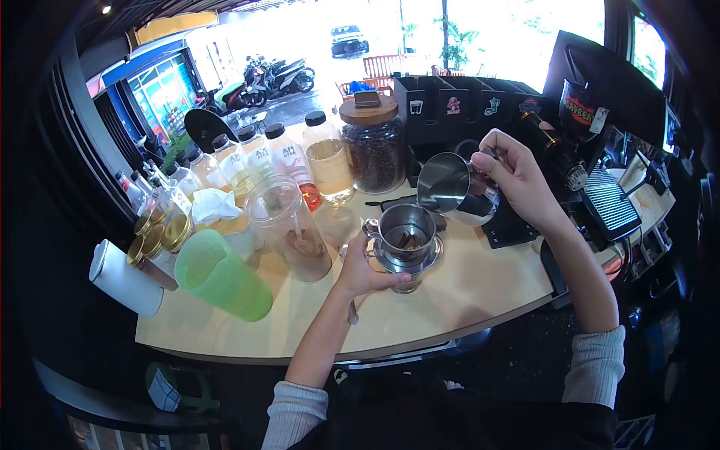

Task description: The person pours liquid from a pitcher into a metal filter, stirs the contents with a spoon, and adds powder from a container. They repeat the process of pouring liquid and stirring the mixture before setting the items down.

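Here, nearest us, our left hand (361,274) is cupping the metal filter (407,234), fingers by its handle, thumb low near the glass (405,285) underneath; firmness we cannot tell. The filter is sitting on that glass, mid-counter (420,324). Just beyond, our right hand (516,171) is gripping the steel pitcher (444,185), closed at its handle, mouth tilted filterward. Probably we are pouring, though no stream is showing clearly; next is calling for steady aim. Behind, a wooden-lidded jar (373,154) is standing.
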